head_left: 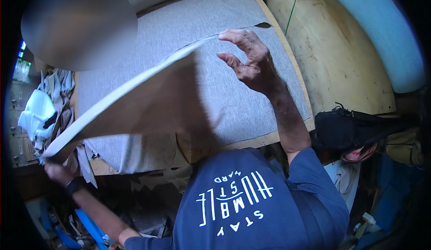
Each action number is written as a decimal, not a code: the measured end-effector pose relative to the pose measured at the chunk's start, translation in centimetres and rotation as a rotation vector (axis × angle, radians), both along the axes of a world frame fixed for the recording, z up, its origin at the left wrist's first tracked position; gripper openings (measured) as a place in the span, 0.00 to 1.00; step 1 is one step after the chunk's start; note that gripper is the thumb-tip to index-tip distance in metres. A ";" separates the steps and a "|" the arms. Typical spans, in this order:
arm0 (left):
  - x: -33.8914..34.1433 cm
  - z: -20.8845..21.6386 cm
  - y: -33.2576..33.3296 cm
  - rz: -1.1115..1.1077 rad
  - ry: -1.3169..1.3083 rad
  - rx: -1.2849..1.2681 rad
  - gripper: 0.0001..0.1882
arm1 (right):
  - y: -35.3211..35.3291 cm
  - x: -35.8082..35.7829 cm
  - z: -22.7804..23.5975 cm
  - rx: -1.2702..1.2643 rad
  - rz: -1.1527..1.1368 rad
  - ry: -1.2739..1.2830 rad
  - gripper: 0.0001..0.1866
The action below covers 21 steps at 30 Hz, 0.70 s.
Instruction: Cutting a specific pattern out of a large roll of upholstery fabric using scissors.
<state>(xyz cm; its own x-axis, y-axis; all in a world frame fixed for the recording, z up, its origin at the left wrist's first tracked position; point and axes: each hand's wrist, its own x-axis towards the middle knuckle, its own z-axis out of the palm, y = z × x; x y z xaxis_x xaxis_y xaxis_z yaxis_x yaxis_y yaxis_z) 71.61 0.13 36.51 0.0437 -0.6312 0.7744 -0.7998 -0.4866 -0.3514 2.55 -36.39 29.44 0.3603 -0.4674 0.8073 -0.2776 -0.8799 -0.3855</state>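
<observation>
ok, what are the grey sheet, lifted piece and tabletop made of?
Grey sheet: likely woven fabric, matte; fine thread-like texture. Lifted piece: possibly cloth, dull brownish face and pale edge; blur leaves that open. Tabletop: probably wood, plain tan strip showing at its edge.

Left hand (59, 172) grips a raised sheet (148, 104) over grey fabric (134, 39), right hand (247, 57) beside it.
</observation>
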 end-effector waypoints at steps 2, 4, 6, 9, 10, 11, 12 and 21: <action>1.2 3.0 1.5 0.130 0.271 -0.444 0.20 | -0.3 -2.2 -0.8 0.063 -0.092 0.087 0.14; -3.0 2.1 0.5 0.066 0.660 -0.898 0.18 | -0.8 -7.0 -5.5 0.231 -0.241 0.184 0.12; -6.6 -3.0 0.2 0.026 0.681 -0.764 0.18 | 0.8 -11.9 -11.2 0.531 -0.548 0.311 0.14; -6.2 -16.3 1.6 0.085 0.756 -0.270 0.16 | 4.6 -21.5 -21.7 0.745 -0.779 0.336 0.20; -8.2 -21.4 1.2 0.091 0.956 -0.287 0.15 | 6.4 -23.9 -24.1 0.752 -0.890 0.380 0.23; -11.2 -25.0 0.2 0.137 1.097 -0.161 0.16 | 8.3 -25.8 -25.2 0.776 -0.996 0.416 0.25; -16.0 -28.4 -1.7 0.175 1.122 -0.175 0.15 | 9.7 -26.9 -25.8 0.799 -1.101 0.450 0.28; -45.8 -31.9 -8.8 -0.700 0.964 0.715 0.24 | 10.7 -30.1 -28.1 1.258 -1.113 0.367 0.16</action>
